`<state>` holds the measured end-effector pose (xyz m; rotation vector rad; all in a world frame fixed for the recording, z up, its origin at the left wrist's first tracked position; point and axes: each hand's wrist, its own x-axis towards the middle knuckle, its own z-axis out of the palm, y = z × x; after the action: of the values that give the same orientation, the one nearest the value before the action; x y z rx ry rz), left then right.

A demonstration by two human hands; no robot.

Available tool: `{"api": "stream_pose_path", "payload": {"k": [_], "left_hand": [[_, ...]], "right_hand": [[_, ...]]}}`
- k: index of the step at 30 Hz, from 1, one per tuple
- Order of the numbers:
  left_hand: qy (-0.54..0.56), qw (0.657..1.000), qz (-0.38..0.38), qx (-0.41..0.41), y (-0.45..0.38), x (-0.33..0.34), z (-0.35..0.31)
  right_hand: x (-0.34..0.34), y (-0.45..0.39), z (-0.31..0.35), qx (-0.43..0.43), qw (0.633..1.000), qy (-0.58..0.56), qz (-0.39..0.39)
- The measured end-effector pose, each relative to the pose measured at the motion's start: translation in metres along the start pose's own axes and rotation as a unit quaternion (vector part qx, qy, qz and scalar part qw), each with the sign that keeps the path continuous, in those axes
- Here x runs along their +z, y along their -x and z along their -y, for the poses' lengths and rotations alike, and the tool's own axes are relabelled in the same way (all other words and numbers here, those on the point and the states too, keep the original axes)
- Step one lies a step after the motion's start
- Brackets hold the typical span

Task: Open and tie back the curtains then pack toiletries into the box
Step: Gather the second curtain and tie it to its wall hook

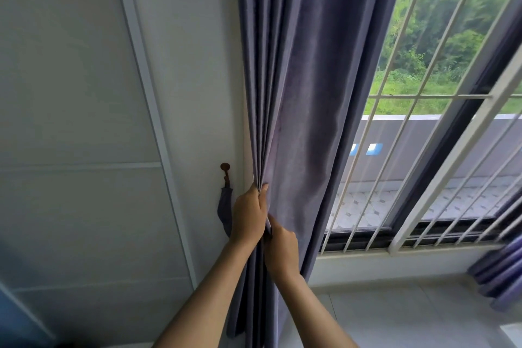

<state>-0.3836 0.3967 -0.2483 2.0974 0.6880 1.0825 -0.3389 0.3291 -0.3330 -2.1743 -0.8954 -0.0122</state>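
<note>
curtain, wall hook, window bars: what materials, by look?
Curtain: thick matte woven fabric, greyish purple, hanging in soft pleats.
Wall hook: brown, likely metal or plastic; too small to tell.
Window bars: white-painted metal, probably; thin, straight and rigid.

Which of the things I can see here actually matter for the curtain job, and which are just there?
Part of the job:
- purple curtain, gathered in folds
- left hand and right hand, both gripping it
- wall hook with tie-back strap hanging from it

Just there:
- window bars
- second curtain
</note>
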Motion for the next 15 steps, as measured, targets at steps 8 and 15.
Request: {"api": "stream_pose_path", "payload": {"k": [8, 15], "left_hand": [[0.000, 1.000, -0.003, 0.000, -0.001, 0.004, 0.000], [-0.005, 1.000, -0.008, -0.008, 0.002, 0.002, 0.002]], "right_hand": [[0.003, 0.002, -0.003, 0.010, 1.000, -0.020, -0.002], [-0.027, -0.001, 0.010, -0.064, 0.992, -0.061, 0.088]]}}
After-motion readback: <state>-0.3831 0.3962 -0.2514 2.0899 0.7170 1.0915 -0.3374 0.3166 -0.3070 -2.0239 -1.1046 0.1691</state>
